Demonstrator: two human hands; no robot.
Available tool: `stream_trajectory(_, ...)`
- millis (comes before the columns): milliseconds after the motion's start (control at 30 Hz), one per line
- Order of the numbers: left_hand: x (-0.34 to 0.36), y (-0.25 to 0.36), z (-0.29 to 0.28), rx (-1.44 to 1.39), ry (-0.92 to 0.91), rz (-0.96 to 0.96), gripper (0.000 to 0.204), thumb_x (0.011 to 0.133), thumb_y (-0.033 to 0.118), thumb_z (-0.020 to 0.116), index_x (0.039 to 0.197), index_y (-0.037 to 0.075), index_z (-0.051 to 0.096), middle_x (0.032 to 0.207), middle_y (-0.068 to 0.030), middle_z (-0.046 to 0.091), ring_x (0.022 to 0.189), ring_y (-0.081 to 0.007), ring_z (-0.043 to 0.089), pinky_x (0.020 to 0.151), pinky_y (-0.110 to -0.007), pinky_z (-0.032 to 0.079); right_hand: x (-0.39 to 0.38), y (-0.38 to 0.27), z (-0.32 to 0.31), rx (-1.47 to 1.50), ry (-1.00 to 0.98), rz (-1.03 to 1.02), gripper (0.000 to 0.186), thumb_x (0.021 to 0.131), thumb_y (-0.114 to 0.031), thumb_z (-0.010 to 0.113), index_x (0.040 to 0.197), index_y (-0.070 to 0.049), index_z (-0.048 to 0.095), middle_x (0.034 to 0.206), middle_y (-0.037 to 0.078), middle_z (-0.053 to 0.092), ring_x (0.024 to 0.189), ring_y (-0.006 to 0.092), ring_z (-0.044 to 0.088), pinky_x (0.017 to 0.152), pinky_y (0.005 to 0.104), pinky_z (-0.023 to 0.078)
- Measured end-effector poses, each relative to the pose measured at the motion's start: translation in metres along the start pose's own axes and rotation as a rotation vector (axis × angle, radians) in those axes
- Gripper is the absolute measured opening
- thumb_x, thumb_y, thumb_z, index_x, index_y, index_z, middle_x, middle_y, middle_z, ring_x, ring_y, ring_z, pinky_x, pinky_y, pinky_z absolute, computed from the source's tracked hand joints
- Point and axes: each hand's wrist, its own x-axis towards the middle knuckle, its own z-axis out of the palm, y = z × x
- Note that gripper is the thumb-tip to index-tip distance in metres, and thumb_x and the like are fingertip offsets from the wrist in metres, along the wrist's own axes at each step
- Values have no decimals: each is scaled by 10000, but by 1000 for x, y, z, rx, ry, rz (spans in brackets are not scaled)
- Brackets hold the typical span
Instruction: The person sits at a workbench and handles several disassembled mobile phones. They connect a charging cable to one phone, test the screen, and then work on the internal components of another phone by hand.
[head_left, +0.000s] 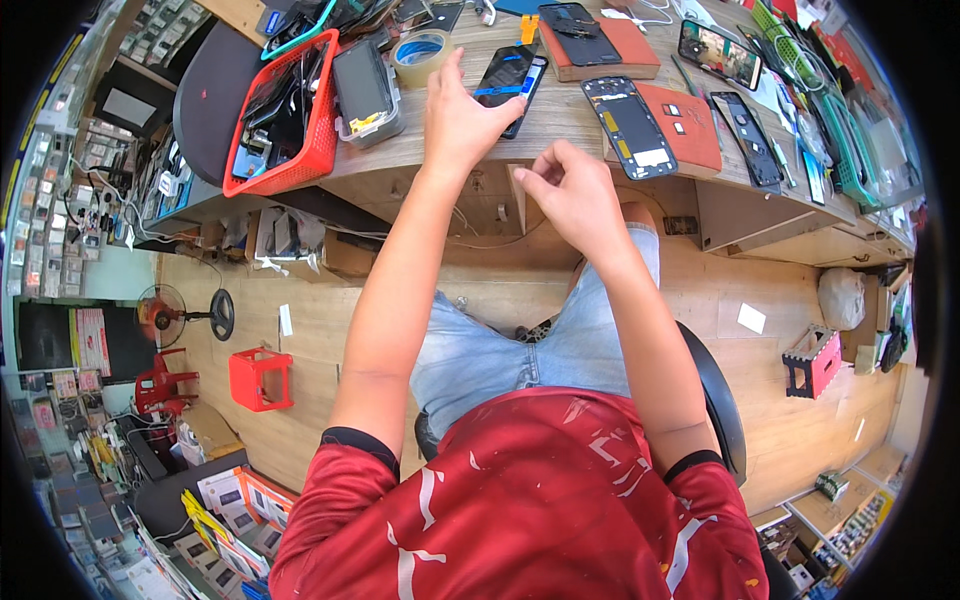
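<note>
My left hand (462, 117) is stretched over the bench with its fingers apart. Its thumb rests on the lower part of a dark smartphone (506, 70) with blue tape strips across it, and a lit strip of screen shows along the right side. Just off the bench's front edge is my right hand (572, 186), thumb and forefinger pinched together; whatever may be between them is too small to see. To its right, a phone frame with its inside exposed (628, 125) leans over the front edge, partly on a reddish-brown pad (690, 128).
A red basket (285, 110) of phone parts, a clear plastic box (370, 90) and a tape roll (420, 52) stand left. Right are a dark phone housing (745, 138), a propped phone with a lit screen (720, 55) and green baskets (850, 150). Behind, a dark phone part (580, 32) lies on another pad.
</note>
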Motion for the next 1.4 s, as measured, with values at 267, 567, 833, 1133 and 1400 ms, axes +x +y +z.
stream_trajectory(267,-19,-32,-33,-289,123,-61,698,925,320,888,1461,-23,603,1385,-206,654,1170,-238,690,989,-406,598,-23,25,7,45,-113,137,300,908,-210,859,876,29,682,795,127,713,717,198,653,715,370,554)
stream_trajectory(567,-110,-27,-54,-162,174,-168,239,918,123,852,1108,-2,780,983,-69,764,834,-116,676,751,-276,553,-18,35,40,374,-248,302,318,990,-272,800,1108,23,786,954,82,801,887,140,733,817,311,578)
stream_trajectory(833,-111,4,-40,-197,41,-309,345,928,136,808,1235,6,722,890,-79,794,757,-139,707,713,-303,571,-2,18,64,503,-124,372,366,1030,-287,759,1204,34,786,1058,117,814,985,133,733,866,294,570)
stream_trajectory(1133,-89,-4,-41,-710,-114,-549,224,1011,154,742,1128,-35,769,857,-67,768,724,-121,709,638,-264,567,6,5,61,570,-79,415,315,1067,-294,722,1109,12,783,934,93,784,710,160,762,609,280,593)
stream_trajectory(1400,-62,0,-51,-1031,-420,-790,210,1011,242,717,873,84,704,608,66,475,501,-60,425,452,-255,296,4,-4,58,739,-101,401,264,1081,-280,701,1129,-22,737,904,39,694,724,177,748,649,315,621)
